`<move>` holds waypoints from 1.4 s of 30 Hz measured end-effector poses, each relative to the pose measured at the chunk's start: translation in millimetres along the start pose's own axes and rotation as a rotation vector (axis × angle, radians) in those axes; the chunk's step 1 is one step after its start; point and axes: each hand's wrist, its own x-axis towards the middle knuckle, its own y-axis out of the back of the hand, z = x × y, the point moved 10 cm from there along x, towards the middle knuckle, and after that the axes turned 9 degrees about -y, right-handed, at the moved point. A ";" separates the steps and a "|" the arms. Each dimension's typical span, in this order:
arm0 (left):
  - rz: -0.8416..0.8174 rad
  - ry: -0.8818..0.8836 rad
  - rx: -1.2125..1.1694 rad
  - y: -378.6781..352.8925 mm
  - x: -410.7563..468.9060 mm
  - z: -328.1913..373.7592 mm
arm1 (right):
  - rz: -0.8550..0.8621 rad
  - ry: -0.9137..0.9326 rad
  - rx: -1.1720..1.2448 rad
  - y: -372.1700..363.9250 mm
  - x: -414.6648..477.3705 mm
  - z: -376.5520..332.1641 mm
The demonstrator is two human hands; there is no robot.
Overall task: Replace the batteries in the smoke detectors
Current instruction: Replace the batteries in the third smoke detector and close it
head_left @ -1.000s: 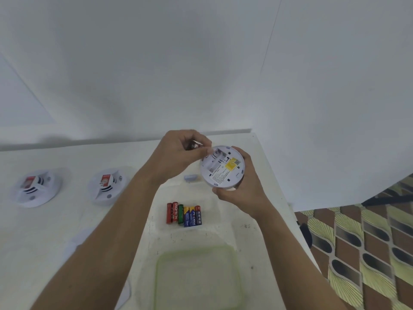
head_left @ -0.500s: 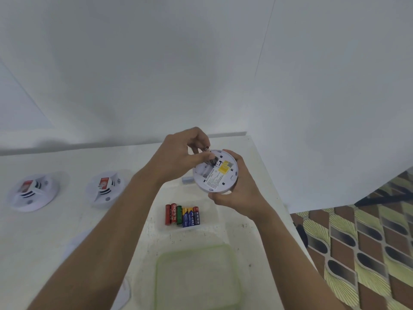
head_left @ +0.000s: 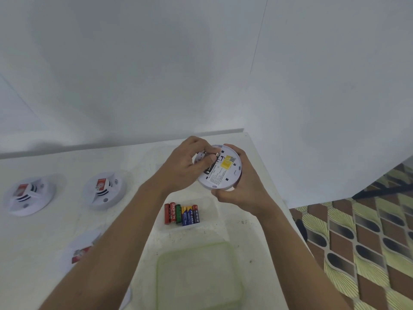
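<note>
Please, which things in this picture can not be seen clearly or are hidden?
All in the head view:
- Battery bay of the held detector: the left hand covers most of it; battery count unclear.
- Label print on that detector: too small to read.
- Third detector on the table: hidden partly by the left forearm.
- Green-rimmed container: cut off by the bottom edge.
- Right hand: palm hidden behind the detector.

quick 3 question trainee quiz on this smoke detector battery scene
1. True or false: the right hand holds the smoke detector with its back facing the camera.
2. Which hand presses a battery into it? A left hand B right hand
3. Fill in: besides the held one, ___ detectors lie face up at the table's far left.

Key: 1 true; 2 A; 3 two
</note>
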 end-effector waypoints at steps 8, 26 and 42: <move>-0.033 -0.063 0.091 -8.0 -6.2 -4.2 | -0.004 -0.027 -0.013 2.3 2.7 5.0; 0.120 0.138 0.117 26.4 22.2 -49.7 | 0.162 -0.069 0.055 23.4 8.0 17.1; -0.385 0.458 0.556 -29.5 37.3 -109.6 | 0.251 -0.123 0.083 48.8 -1.3 29.1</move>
